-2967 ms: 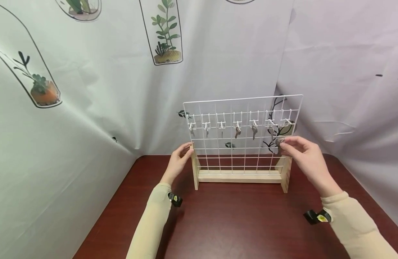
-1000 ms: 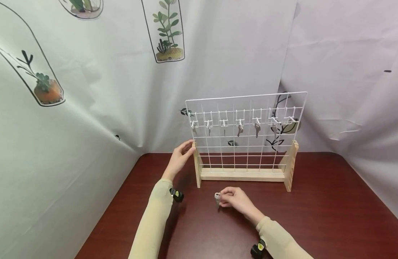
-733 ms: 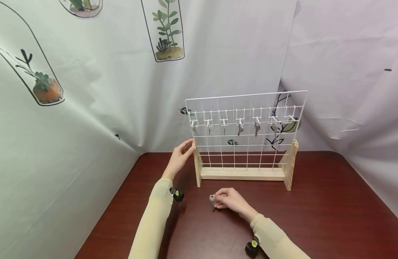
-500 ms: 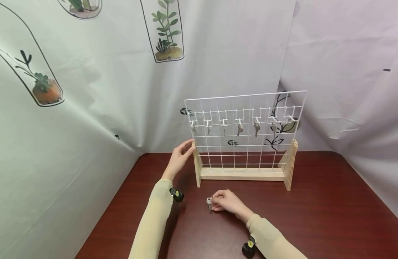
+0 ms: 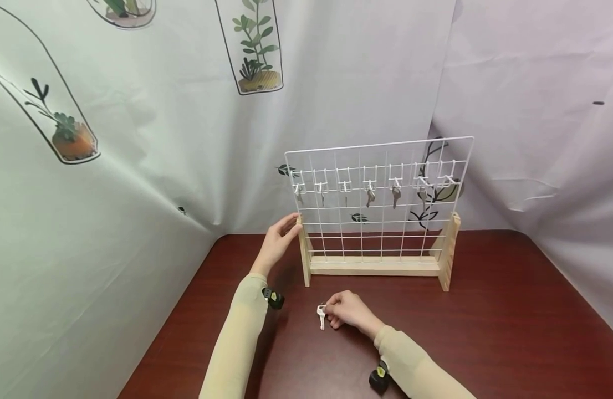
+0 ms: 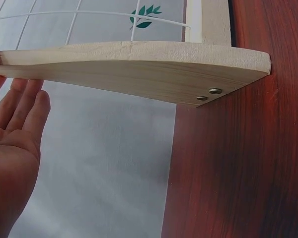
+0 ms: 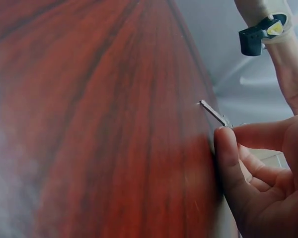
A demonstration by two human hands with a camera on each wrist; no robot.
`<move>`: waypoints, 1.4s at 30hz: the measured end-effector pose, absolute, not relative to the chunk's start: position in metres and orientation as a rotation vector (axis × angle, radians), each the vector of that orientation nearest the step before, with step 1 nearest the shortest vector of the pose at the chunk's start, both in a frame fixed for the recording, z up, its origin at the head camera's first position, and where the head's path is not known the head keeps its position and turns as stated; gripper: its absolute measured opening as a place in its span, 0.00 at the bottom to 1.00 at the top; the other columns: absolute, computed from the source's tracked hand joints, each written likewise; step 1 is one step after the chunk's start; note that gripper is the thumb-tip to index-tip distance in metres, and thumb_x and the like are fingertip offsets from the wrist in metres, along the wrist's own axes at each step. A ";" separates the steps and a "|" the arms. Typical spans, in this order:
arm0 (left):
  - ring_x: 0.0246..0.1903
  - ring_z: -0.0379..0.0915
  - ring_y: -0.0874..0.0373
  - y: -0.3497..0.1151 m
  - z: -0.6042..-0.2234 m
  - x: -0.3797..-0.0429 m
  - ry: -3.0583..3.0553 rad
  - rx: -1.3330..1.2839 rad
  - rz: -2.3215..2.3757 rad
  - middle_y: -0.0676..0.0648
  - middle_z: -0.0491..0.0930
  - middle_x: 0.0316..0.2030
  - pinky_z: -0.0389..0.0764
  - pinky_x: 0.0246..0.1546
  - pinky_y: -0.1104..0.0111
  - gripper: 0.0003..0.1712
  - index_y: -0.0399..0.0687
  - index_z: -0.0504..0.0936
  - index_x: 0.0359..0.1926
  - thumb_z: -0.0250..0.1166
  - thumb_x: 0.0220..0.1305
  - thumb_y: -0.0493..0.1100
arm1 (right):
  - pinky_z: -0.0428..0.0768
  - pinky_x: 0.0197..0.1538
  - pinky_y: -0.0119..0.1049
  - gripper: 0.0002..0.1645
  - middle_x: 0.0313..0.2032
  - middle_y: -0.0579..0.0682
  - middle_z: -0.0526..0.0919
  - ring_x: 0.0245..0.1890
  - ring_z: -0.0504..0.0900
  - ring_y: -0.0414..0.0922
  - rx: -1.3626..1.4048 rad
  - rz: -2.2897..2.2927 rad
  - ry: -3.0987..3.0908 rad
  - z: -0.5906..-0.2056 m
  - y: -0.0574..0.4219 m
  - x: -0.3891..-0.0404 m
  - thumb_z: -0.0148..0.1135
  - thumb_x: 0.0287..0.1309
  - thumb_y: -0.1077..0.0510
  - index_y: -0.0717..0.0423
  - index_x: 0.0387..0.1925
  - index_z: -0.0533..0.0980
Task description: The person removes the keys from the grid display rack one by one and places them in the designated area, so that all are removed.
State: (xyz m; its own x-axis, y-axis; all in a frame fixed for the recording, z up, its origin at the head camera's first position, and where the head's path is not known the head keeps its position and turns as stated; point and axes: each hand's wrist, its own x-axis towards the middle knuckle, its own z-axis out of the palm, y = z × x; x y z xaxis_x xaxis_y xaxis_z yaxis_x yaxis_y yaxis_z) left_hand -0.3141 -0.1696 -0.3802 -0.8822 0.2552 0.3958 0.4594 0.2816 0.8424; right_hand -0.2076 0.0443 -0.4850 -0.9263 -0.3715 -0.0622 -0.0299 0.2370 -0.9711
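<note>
A metal key [image 5: 322,317] is pinched at its head between thumb and index finger of my right hand [image 5: 350,310], low over the table in front of the rack. In the right wrist view the key [image 7: 213,113] is seen edge-on, its blade pointing away from the fingertips. My left hand [image 5: 275,241] grips the top of the left wooden upright [image 5: 304,255] of the white wire grid rack [image 5: 381,223]. The left wrist view has its fingers [image 6: 36,115] against the outer face of that upright. Several keys, among them one key [image 5: 396,197], hang from hooks along the grid.
The rightmost hook [image 5: 447,180] bears no key. A wooden crossbar [image 5: 376,269] joins the two uprights near the dark red table [image 5: 511,321]. Behind and to the left hangs a pale cloth [image 5: 361,72] printed with plants.
My right hand has carried the key from beside the rack's right end down and left to low over the table. Lately the key has turned to show its flat side. My left hand stays put.
</note>
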 end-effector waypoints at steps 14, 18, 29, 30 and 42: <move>0.64 0.71 0.46 -0.175 -0.410 -0.345 -2.313 -0.654 -1.677 0.39 0.76 0.64 0.73 0.64 0.53 0.27 0.41 0.74 0.68 0.65 0.72 0.44 | 0.80 0.17 0.32 0.11 0.13 0.47 0.78 0.09 0.75 0.35 -0.312 -1.533 2.383 -0.483 0.042 -0.214 0.68 0.57 0.63 0.62 0.20 0.80; 0.63 0.72 0.48 -0.175 -0.410 -0.343 -2.305 -0.645 -1.676 0.41 0.77 0.63 0.74 0.63 0.54 0.26 0.44 0.76 0.67 0.65 0.72 0.45 | 0.80 0.17 0.33 0.14 0.12 0.46 0.78 0.08 0.75 0.35 -0.347 -1.448 2.423 -0.484 0.041 -0.215 0.68 0.57 0.62 0.60 0.17 0.80; 0.65 0.71 0.46 -0.176 -0.410 -0.342 -2.312 -0.643 -1.714 0.39 0.75 0.65 0.73 0.64 0.53 0.28 0.41 0.74 0.68 0.65 0.72 0.45 | 0.81 0.17 0.34 0.16 0.12 0.49 0.79 0.08 0.76 0.36 -0.323 -1.470 2.340 -0.482 0.043 -0.218 0.67 0.58 0.62 0.64 0.16 0.78; 0.65 0.70 0.45 -0.176 -0.409 -0.342 -2.320 -0.641 -1.714 0.39 0.74 0.65 0.72 0.64 0.53 0.28 0.40 0.73 0.69 0.64 0.72 0.44 | 0.81 0.17 0.34 0.16 0.12 0.49 0.79 0.08 0.76 0.36 -0.323 -1.477 2.329 -0.481 0.043 -0.218 0.67 0.59 0.62 0.64 0.17 0.78; 0.65 0.69 0.40 -0.169 -0.380 -0.312 -2.349 -0.659 -1.667 0.33 0.73 0.64 0.73 0.63 0.53 0.26 0.33 0.72 0.67 0.62 0.73 0.39 | 0.81 0.17 0.34 0.15 0.12 0.50 0.79 0.09 0.76 0.36 -0.329 -1.504 2.296 -0.478 0.043 -0.214 0.66 0.60 0.64 0.67 0.18 0.79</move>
State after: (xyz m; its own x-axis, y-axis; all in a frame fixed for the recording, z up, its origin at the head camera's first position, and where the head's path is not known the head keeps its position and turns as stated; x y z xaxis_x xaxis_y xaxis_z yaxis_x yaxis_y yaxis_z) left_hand -0.3118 -0.1692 -0.3803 -0.8839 0.2468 0.3972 0.4563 0.2700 0.8478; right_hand -0.2145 0.0434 -0.4779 -0.9024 -0.3910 -0.1809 0.0095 0.4017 -0.9157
